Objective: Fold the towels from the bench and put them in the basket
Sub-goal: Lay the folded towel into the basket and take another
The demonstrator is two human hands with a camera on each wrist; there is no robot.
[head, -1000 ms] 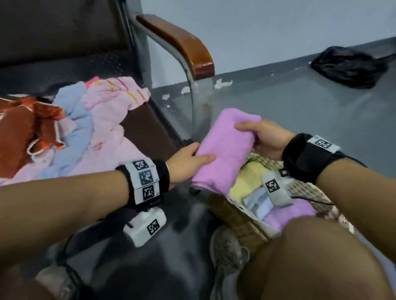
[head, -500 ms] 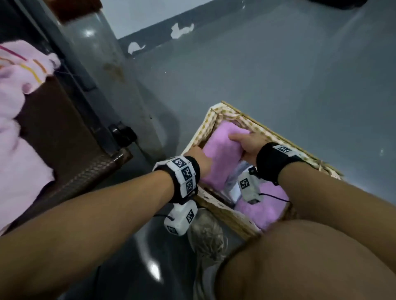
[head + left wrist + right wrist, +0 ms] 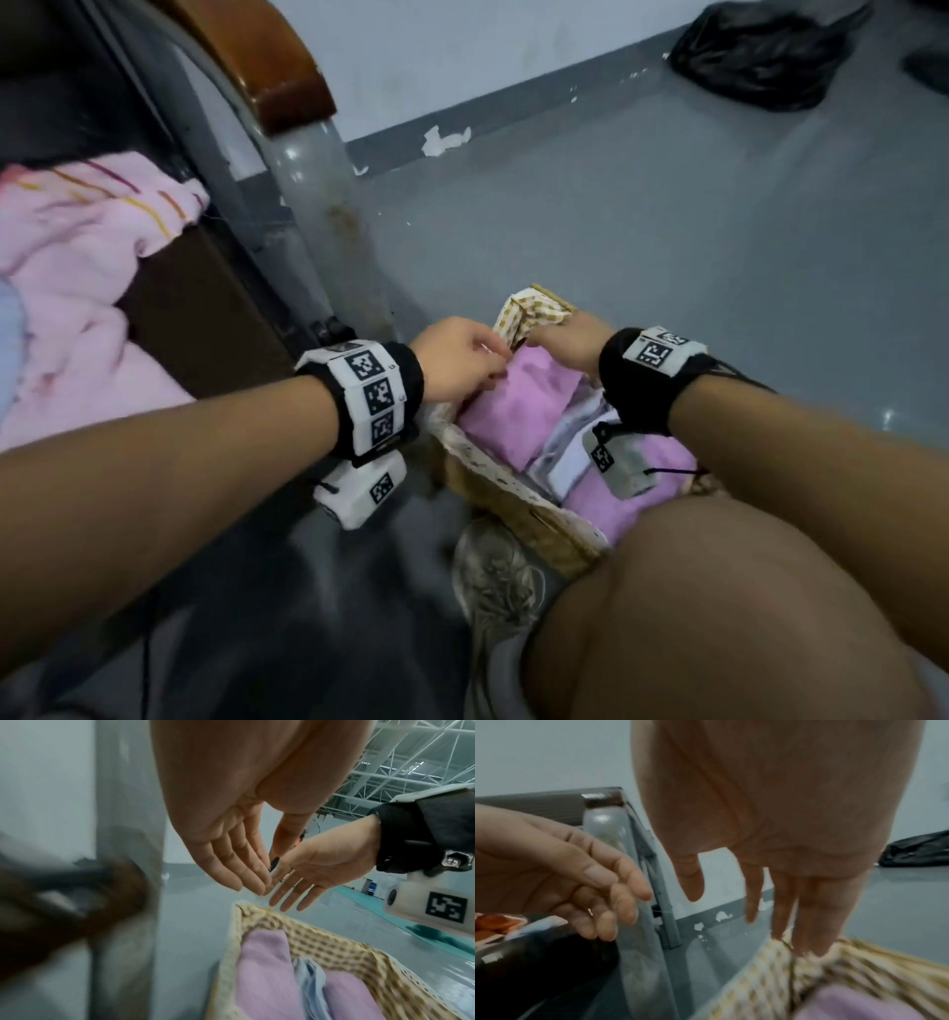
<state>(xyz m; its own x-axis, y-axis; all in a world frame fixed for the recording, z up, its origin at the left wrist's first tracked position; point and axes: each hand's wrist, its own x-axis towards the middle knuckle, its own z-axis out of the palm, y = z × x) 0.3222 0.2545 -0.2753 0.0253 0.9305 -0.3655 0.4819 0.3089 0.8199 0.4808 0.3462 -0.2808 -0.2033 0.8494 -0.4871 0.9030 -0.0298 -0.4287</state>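
Note:
A folded purple towel (image 3: 518,401) lies at the far-left end of the wicker basket (image 3: 518,506), beside a pale blue towel (image 3: 570,452) and another purple one (image 3: 611,501). My left hand (image 3: 464,360) and right hand (image 3: 565,334) hover just above the basket's far corner, both empty. The left wrist view shows my left hand (image 3: 236,866) with straight fingers next to my open right hand (image 3: 303,882), above the basket's checked liner (image 3: 321,945) and the purple towel (image 3: 264,975). In the right wrist view my right hand (image 3: 770,902) hangs open over the liner (image 3: 770,969). Unfolded pink towels (image 3: 77,288) stay on the bench.
The bench's grey metal leg (image 3: 328,216) and wooden armrest (image 3: 257,56) stand left of the basket. My knee (image 3: 744,606) and a shoe (image 3: 495,580) are close in front of it. A black bag (image 3: 760,51) lies on the grey floor by the wall.
The purple towel was carried from over the basket down into its far-left end. Both hands have let go of it and lifted slightly, fingers straight.

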